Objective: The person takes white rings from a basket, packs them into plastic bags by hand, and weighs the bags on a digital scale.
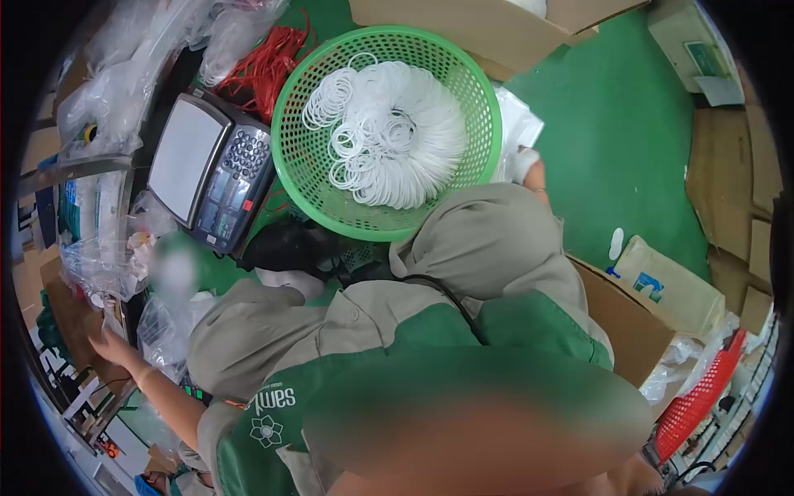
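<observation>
My left hand [113, 348] reaches out to the left side, close to clear plastic bags [103, 269]. Its fingers look spread apart, with something whitish at their tips. Beyond my knee, my right hand [533, 172] is beside a stack of white plastic sheets or bags [514, 124]. White material covers its fingers, so their grip is hidden. Between the hands stands a green perforated basket [285, 178] holding many thin white rings [426, 136], some bunched in loops. To its left sits a digital weighing scale [190, 161] with a keypad.
Red plastic strips [277, 66] lie behind the scale. A cardboard box [463, 33] stands past the basket. At the right are another open carton [624, 322], a red basket [699, 397] and stacked cardboard [724, 174]. The floor [616, 132] is green.
</observation>
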Available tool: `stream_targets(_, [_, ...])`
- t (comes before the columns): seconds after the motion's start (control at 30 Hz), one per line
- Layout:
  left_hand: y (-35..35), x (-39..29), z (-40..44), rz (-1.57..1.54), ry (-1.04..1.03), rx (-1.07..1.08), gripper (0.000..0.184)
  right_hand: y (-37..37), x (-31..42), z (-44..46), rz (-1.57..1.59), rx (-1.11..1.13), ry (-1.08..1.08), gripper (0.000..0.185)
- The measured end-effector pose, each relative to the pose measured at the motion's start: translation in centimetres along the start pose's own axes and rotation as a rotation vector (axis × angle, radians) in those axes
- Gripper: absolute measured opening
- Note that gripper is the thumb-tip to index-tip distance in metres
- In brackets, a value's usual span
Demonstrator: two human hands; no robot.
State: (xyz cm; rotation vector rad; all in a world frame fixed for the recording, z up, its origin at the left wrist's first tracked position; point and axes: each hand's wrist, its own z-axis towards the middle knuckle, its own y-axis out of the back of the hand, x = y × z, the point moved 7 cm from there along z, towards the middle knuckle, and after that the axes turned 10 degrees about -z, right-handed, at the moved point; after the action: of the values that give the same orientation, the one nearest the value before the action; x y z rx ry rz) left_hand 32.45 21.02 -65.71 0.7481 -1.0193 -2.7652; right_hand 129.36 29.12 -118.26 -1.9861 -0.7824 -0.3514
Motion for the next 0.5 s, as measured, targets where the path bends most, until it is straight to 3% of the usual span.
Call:
stream_targets(0.03, [-2.1,-1.7,1.1,-0.204,-0.030,0.110,0.053,-7.3,2.7,-6.1,-0.340,-0.768,-0.093,0.024])
stream_targets(0.07, [-4.1,-3.3,2.0,-0.410,-0.062,0.221,0.053,-9.9,5.9,-7.8,-0.663,-0.413,0.336,0.024])
stream_targets(0.13, [-7.1,-7.9,0.9,-0.553,0.237,0.205,0.051,-7.3,6.7,-7.7,-0.461,-0.459,0.276,0.022])
stream_targets(0.2, [-10.1,-12.5,0.1,-0.721,0.202,0.378,0.051,-7.0,5.9,-6.6,-0.643,-0.465,0.381,0.019])
stream_targets(0.27, [-11.3,-19.0,-2.2,-0.710,0.159,0.521,0.050,-11.0,3.8,-5.5,-2.251,-0.552,0.406,0.029])
stream_targets(0.3, [-11.3,-21.6,-3.2,-0.741,0.084,0.569,0.048,-9.4,2.1,-4.4,-2.079,-0.719,0.132,0.033])
stream_targets(0.33, [-11.2,-23.6,-4.1,-0.768,0.009,0.616,0.047,-13.2,0.4,-7.3,-1.842,-0.802,-0.022,0.037])
stream_targets(0.43, [-10.1,-25.6,-5.7,-0.748,-0.081,0.721,0.044,-13.8,1.9,-6.3,-2.039,-0.746,0.128,0.034])
stream_targets(0.5, [-9.1,-25.6,-6.2,-0.732,-0.023,0.726,0.045,-14.3,2.8,-6.3,-2.218,-0.703,0.273,0.031])
